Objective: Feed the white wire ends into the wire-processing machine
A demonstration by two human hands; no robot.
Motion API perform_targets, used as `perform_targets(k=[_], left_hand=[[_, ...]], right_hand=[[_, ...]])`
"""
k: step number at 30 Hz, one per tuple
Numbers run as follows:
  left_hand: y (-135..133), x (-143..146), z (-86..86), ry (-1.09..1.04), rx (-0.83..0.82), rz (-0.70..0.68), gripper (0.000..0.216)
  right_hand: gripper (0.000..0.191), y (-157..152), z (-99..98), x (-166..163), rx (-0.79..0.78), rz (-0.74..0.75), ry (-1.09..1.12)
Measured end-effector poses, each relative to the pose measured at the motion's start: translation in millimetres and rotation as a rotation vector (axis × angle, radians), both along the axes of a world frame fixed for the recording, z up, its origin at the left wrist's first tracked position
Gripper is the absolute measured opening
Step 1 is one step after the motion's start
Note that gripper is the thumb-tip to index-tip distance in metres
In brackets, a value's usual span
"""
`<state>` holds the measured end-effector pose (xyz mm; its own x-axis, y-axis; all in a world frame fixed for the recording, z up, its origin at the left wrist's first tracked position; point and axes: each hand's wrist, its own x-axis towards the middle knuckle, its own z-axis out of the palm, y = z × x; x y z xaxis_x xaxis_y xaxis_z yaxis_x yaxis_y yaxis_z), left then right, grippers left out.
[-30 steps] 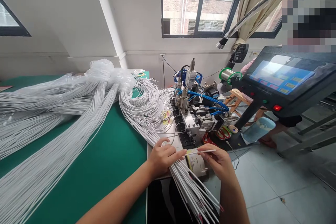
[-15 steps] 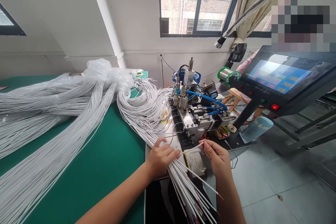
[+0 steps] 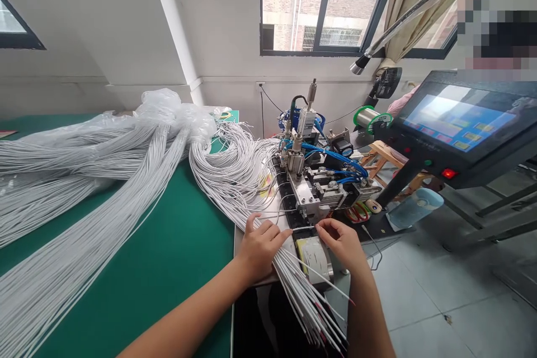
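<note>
A bundle of white cables (image 3: 300, 285) with reddish tips runs beneath my left hand (image 3: 262, 246) and hangs off the table's front corner. The thumb and fingers of that hand pinch a single white cable (image 3: 302, 229), drawn apart from the bundle. My right hand (image 3: 339, 240) pinches the far end of the same cable, its fingertips closed on it. The cable lies nearly level between the hands, at the front of a bench-top machine (image 3: 308, 196) with metal cylinders and blue air hoses. Just below it sits a rounded part with a white label (image 3: 312, 260).
Long bundles of white cable (image 3: 104, 218), partly wrapped in clear plastic (image 3: 159, 106), cover much of the green tabletop (image 3: 188, 257). A control screen (image 3: 461, 120) and a solder wire spool (image 3: 368, 117) stand to the right. Behind the screen is another person.
My right hand has turned and moved slightly left, bringing the tilted cable nearly level and closer to the machine's front. My left hand stays over the bundle. The view has shifted a little.
</note>
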<state>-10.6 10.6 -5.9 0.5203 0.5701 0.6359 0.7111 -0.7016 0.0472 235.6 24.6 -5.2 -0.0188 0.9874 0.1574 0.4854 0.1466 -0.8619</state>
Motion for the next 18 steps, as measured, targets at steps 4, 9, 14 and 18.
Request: perform_targets(k=[4, 9, 14, 18], left_hand=[[1.0, 2.6, -0.9, -0.016, -0.012, 0.043, 0.035], [3.1, 3.8, 0.9, -0.009, -0.061, 0.038, 0.033], [4.2, 3.5, -0.6, -0.004, -0.087, 0.033, 0.035], [4.5, 3.3, -1.9, -0.011, -0.089, 0.035, 0.037]], right_hand=[[0.034, 10.7, -6.6, -3.2, 0.017, 0.015, 0.040], [0.031, 23.3, -17.4, -6.1, -0.027, 0.106, 0.145], [0.031, 26.6, -27.7, -10.3, -0.184, 0.094, 0.401], [0.032, 24.8, -32.1, -13.7, -0.282, 0.051, 0.559]])
